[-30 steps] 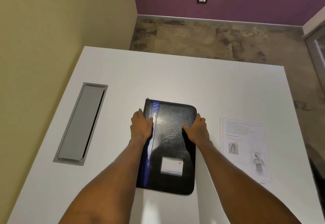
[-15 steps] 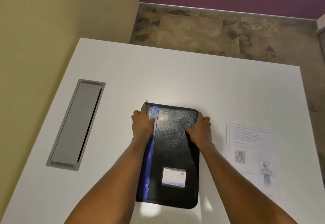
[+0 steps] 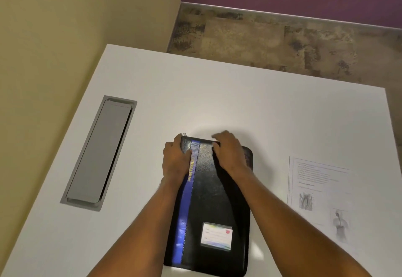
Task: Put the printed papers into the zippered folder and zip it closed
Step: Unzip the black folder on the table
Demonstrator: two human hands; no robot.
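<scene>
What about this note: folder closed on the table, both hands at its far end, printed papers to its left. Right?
One slip: the head view shows the printed papers lying right of the folder, not left. The folder is closed on the table, with the left hand and right hand at its far end.

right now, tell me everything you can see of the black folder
The black folder lies flat and closed on the white table. It looks like glossy leatherette, with a blue stripe down its left side lettered PORTFOLIO in gold, a clear card pocket toward the near end, and a metal zip pull at the far left corner. The left hand grips that corner; the right hand grips the far edge.
</scene>
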